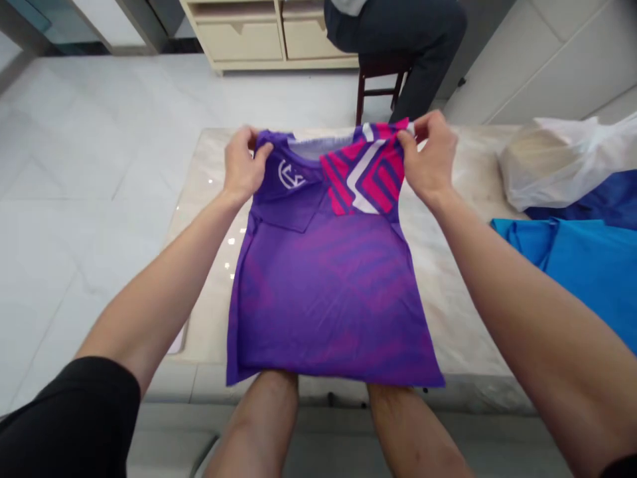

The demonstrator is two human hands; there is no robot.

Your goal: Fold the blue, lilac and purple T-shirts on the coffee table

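A purple sports jersey (323, 299) with a pink-and-white chest pattern and a white crest hangs in front of me, its lower part resting on the marble table (460, 305). My left hand (243, 166) pinches the jersey at one shoulder by the collar. My right hand (430, 156) grips the opposite shoulder, over the patterned panel. Both shoulders are lifted a little above the tabletop. The hem lies at the table's near edge, above my bare knees.
A white plastic bag (552, 162) lies at the table's far right, beside a dark blue cloth (602, 199). A bright blue garment (582, 272) lies at the right. Beyond the table, a seated person (403, 46) occupies a dark wooden stool (383, 86) near a cream cabinet (233, 33).
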